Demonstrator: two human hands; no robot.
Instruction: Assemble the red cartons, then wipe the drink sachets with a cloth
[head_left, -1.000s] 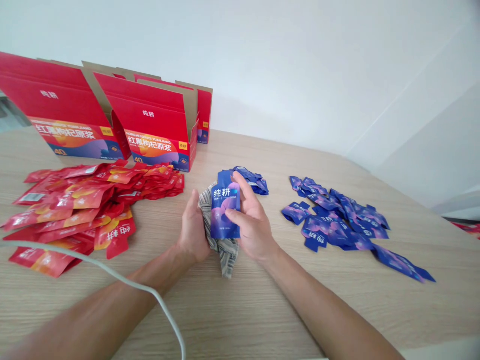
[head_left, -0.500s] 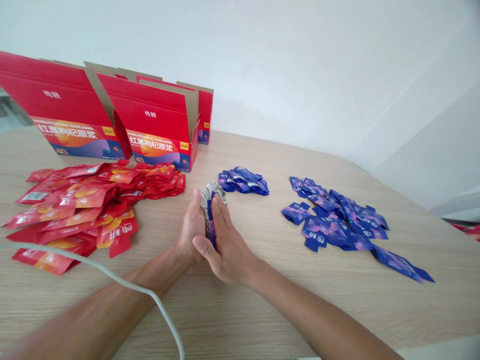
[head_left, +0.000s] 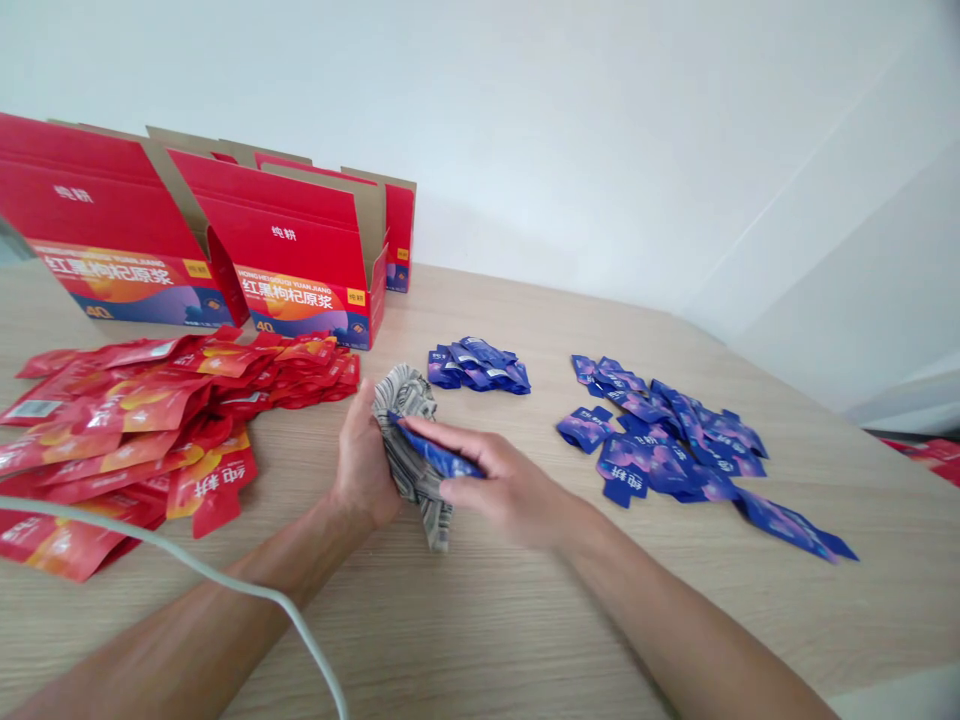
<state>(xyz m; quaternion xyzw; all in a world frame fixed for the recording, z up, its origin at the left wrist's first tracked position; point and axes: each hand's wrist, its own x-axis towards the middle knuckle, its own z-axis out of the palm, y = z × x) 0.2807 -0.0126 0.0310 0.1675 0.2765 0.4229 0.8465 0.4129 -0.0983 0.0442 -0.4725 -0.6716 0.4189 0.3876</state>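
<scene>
My left hand (head_left: 365, 462) is closed around a crumpled grey striped cloth (head_left: 420, 485), its loose end hanging toward the table. A blue sachet (head_left: 448, 458) is pinched between the thumb and fingers of my right hand (head_left: 506, 485). One end of the sachet touches the cloth. Just beyond my hands lies a small pile of blue sachets (head_left: 480, 364). Further right spreads a looser heap of blue sachets (head_left: 652, 458). On the left is a large heap of red sachets (head_left: 142, 405).
Red cartons with raised flaps stand behind the red heap, among them a front carton (head_left: 300, 270) and a left carton (head_left: 112, 250). A white cable (head_left: 225, 580) crosses over my left forearm. The wooden table (head_left: 480, 640) meets a white wall at the back.
My hands have moved from pressing the sachet flat between them in the cloth to being apart. The right hand now tilts the sachet to the right, and the cloth hangs looser in the left.
</scene>
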